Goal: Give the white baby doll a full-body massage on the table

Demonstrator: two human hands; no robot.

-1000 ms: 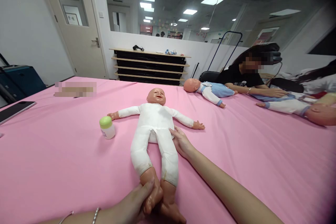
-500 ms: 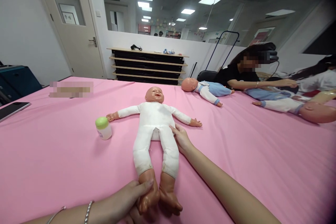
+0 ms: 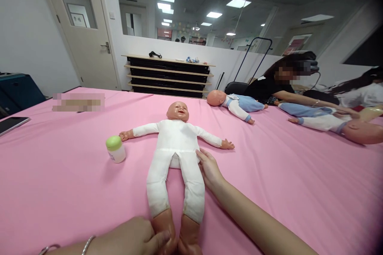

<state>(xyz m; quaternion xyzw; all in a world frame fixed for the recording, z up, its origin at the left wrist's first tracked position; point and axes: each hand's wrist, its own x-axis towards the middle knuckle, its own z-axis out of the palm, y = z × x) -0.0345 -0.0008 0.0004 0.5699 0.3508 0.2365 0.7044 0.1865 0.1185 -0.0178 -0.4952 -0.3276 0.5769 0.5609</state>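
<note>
A baby doll (image 3: pixel 176 147) in a white suit lies on its back, arms spread, on the pink tabletop (image 3: pixel 60 191). My left hand (image 3: pixel 131 237), at the bottom edge, is wrapped round the doll's left-side foot. My right hand (image 3: pixel 209 169) rests against the doll's hip and thigh on the right side, fingers curled onto the white cloth. A small white bottle with a green cap (image 3: pixel 115 148) stands by the doll's outstretched hand on the left.
A second doll in blue (image 3: pixel 236 104) lies farther back. At the right, other people handle a third doll (image 3: pixel 338 125). A dark phone (image 3: pixel 12 124) lies at the left edge. Black shelves (image 3: pixel 169 75) and a door stand behind the table.
The doll's feet have come nearer the bottom edge and my left hand has slid lower over them. My right hand stays on the doll's hip. The people at the right have shifted their arms.
</note>
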